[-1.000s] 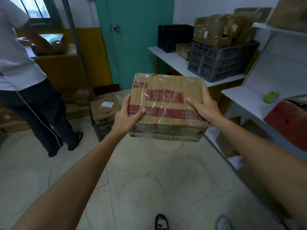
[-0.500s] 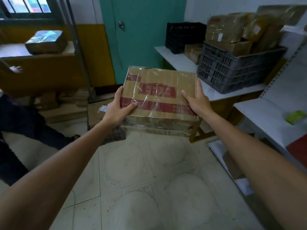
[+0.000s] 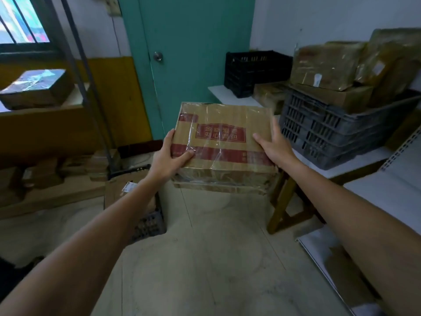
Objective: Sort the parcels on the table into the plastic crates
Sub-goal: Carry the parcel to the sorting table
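Head view, parcel: I have a brown cardboard parcel wrapped in clear film with red printed bands [image 3: 224,142] up in the air between both hands, roughly level and resting on nothing.
Head view, left hand: the left hand [image 3: 167,159] grips the parcel's left edge, with the thumb across the top on the red band and the fingers curled round the side.
Head view, right hand: the right hand [image 3: 276,148] holds the right edge, thumb on top. I cannot tell how its fingers lie underneath.
Head view, grey slatted plastic crate [image 3: 330,133]: it sits just beyond the right hand on a white table [image 3: 355,160] and is heaped above its rim with brown taped boxes [image 3: 325,65].
Head view, black plastic crate [image 3: 252,71]: it is further ahead of the right hand on the same table. Its contents are hidden.
Head view, dark floor crate [image 3: 148,226]: it sits below the left forearm and is partly covered by a labelled carton [image 3: 118,190].
Step in hand: I judge this as carrying the parcel to a crate.
Doing it well: the film looks slick, so I would keep squeezing inward with both palms and hold the parcel flat. The grey heap looks likely to shed a box, so I would choose a crate with room. I would lower the parcel until its base rests before letting go.
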{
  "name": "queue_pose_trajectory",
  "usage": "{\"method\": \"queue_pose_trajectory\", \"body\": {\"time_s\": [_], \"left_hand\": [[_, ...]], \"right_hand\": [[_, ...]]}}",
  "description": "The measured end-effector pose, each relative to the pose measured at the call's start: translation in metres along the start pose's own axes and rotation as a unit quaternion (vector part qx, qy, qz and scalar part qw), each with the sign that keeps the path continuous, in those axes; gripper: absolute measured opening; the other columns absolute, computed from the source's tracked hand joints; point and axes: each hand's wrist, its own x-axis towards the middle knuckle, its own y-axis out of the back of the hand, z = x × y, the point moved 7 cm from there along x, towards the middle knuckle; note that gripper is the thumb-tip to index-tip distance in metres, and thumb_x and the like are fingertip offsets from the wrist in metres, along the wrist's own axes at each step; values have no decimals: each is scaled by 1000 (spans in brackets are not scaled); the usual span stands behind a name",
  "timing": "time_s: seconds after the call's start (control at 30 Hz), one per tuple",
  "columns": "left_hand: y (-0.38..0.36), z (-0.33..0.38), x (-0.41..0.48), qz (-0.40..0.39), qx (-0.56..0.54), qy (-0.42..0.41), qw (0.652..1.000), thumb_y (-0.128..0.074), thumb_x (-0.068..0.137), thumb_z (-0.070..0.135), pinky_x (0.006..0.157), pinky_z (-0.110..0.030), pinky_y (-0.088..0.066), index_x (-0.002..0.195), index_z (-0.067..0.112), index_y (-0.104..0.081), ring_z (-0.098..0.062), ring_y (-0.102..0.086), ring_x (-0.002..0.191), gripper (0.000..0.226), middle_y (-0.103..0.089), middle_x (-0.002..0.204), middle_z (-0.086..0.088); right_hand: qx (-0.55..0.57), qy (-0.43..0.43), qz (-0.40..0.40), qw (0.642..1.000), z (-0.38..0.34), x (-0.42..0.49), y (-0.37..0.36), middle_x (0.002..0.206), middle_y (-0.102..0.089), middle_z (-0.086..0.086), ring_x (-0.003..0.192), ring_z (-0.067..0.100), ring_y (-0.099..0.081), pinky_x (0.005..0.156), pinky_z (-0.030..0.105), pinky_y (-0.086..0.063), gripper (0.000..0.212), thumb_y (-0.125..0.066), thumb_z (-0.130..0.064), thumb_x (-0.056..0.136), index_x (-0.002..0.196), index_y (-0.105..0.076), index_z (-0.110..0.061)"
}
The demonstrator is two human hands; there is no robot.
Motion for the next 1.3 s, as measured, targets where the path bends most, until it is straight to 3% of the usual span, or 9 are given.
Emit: {"method": "queue_pose_trajectory", "body": {"time_s": [0.1,0.37,0.6,0.97,1.17,1.3], "left_hand": [[0,3,54,7,13,-10,1000,-63,86,35,80,-25,-47,147,31,-16,-16,-53,98,77,-46,113,3],[-23,-7,170,3,47,-15,999,-63,85,39,90,-37,-51,146,30,-19,-20,-57,99,75,-52,111,2],[-49,-12,272,27,33,-18,999,-61,87,37,85,-33,-52,146,29,-18,-19,-56,97,74,-50,110,4],[-70,-24,413,43,14,-4,999,-62,87,34,67,-22,-49,145,28,-20,-17,-56,90,71,-49,110,2],[-71,-44,500,31,21,5,999,-62,86,37,79,-31,-53,145,30,-20,-18,-56,94,73,-49,112,2],[-63,-51,569,33,38,-5,999,-61,87,36,82,-25,-46,146,27,-21,-15,-52,97,71,-48,113,2]], "right_hand": [[-7,-1,2,1000,-7,46,-3,150,-35,-1,134,20,-39,106,32,-33,83,-55,-42,92,150,3,-35],[0,-1,-12,1000,6,162,-7,150,-36,-1,135,21,-38,109,34,-33,91,-61,-44,88,151,3,-31],[20,23,-29,999,21,281,-16,149,-37,-2,134,17,-39,100,23,-31,87,-61,-39,88,152,-2,-30],[22,31,-52,998,29,435,-35,145,-40,-1,130,19,-43,99,24,-33,85,-61,-37,89,151,-3,-31],[24,23,-46,998,36,514,-62,144,-41,-3,129,16,-43,106,30,-36,84,-63,-39,86,150,-10,-32],[27,26,-26,999,27,575,-79,146,-39,-2,131,18,-42,104,29,-34,85,-64,-40,86,151,-9,-31]]}}
